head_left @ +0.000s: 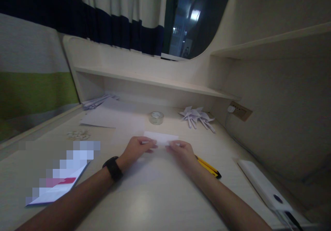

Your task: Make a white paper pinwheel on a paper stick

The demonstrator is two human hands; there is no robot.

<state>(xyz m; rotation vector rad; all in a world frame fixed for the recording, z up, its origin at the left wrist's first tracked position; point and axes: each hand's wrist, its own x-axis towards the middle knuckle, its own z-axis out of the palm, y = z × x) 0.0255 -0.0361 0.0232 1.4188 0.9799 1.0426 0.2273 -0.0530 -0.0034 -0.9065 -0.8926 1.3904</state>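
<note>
A small white sheet of paper (161,138) is held up over the desk between both hands. My left hand (139,147), with a black watch on the wrist, pinches its left side between thumb and fingers. On the right side, my right hand (182,151) grips the paper the same way; the fingertips of both hands are close together at its lower edge. Just beyond the paper lies a roll of clear tape (156,118). A yellow and black utility knife (209,167) rests beside my right forearm, partly hidden by it.
Paper pinwheels (198,117) lie at the back right. White sheets (103,112) and rolled paper sticks (95,102) are at the back left, near a pile of small pale pieces (78,134). A partly blurred booklet (59,186) lies left; a white power strip (263,182) sits right.
</note>
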